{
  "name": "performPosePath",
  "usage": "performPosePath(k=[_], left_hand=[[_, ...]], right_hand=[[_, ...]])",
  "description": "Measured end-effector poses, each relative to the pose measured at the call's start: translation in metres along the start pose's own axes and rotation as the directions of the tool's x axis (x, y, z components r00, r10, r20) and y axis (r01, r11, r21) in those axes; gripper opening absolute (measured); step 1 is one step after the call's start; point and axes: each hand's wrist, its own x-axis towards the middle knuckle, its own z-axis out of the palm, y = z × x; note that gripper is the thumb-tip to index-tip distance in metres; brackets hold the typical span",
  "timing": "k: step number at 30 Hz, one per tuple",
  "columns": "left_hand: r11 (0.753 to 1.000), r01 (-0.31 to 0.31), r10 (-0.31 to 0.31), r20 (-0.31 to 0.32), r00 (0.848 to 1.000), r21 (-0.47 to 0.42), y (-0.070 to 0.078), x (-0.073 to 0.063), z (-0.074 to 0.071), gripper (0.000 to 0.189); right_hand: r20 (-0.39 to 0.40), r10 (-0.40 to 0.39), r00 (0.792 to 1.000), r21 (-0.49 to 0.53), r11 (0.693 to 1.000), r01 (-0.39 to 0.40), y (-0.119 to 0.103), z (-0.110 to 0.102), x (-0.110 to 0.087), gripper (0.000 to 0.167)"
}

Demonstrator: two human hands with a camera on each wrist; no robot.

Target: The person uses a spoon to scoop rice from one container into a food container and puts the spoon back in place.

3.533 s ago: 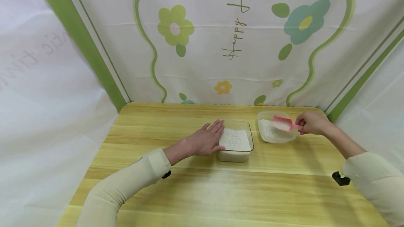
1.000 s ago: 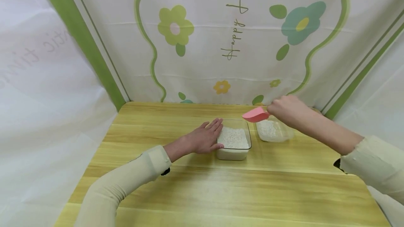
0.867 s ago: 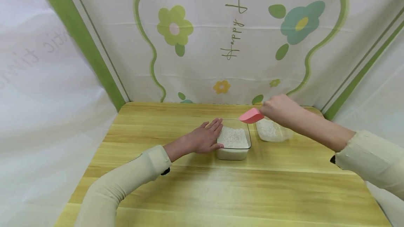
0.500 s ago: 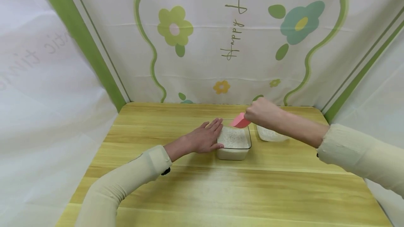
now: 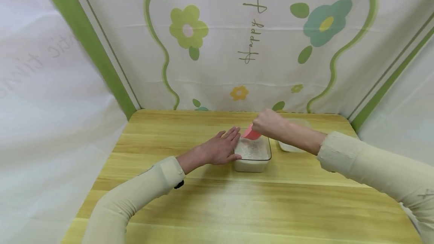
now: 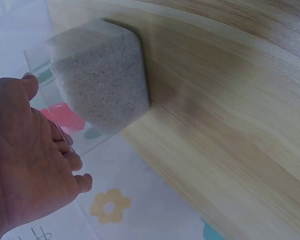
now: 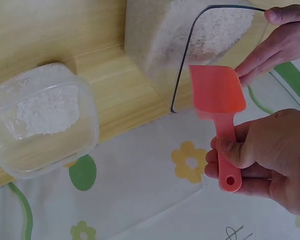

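Note:
My left hand (image 5: pixel 219 150) rests with extended fingers on the left rim of a square glass container (image 5: pixel 251 166) filled with rice (image 5: pixel 251 149). Over the container's back right part, my right hand (image 5: pixel 270 124) grips a pink scoop (image 5: pixel 251 133) by its handle. The scoop tips down toward the rice; no grains show in its bowl in the right wrist view. Right of the glass container stands a clear plastic tub (image 7: pixel 93 117) with a smaller amount of rice (image 7: pixel 50 111). In the head view the right forearm hides part of that tub.
Both containers stand toward the back of a wooden table (image 5: pixel 217 206). A white cloth with printed flowers (image 5: pixel 188 29) hangs behind the table's back edge. More white cloth hangs at the left and right sides.
From the plastic tub, where it held rice, the scoop has moved left over the glass container and tipped over, in my right hand. My left hand has stayed on the rim.

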Motion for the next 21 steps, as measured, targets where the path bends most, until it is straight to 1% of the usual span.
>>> performPosePath(k=[4,8,12,14,17,19,21], left_hand=[[1.0,-0.004,0.005,-0.004,1.0,0.001,-0.001,0.0,0.0,0.083],[1.0,-0.005,0.005,-0.001,1.0,0.006,-0.001,0.001,0.0,0.083],[1.0,0.007,-0.007,0.009,1.0,0.016,0.0,0.002,0.0,0.084],[1.0,0.016,-0.016,0.017,1.0,0.017,0.0,0.002,0.0,0.084],[1.0,0.021,-0.021,0.017,1.0,0.017,-0.001,0.003,-0.001,0.084],[1.0,0.019,-0.02,0.018,1.0,0.014,-0.001,0.003,0.0,0.084],[1.0,0.018,-0.018,0.017,1.0,0.013,-0.001,0.003,0.0,0.084]], right_hand=[[0.002,-0.015,1.0,0.019,1.0,0.015,-0.006,0.009,0.007,0.031],[0.02,-0.029,0.999,0.095,0.995,0.027,-0.009,0.015,0.01,0.025],[0.049,-0.012,0.999,0.177,0.984,0.003,-0.01,0.015,0.009,0.023],[0.084,-0.009,0.996,0.222,0.975,-0.01,-0.009,0.014,0.008,0.023],[0.169,-0.019,0.985,0.285,0.958,-0.03,-0.008,0.012,0.008,0.021],[0.241,-0.034,0.97,0.326,0.944,-0.048,-0.006,0.01,0.009,0.02],[0.306,-0.058,0.95,0.367,0.928,-0.061,-0.003,0.008,0.009,0.02]])
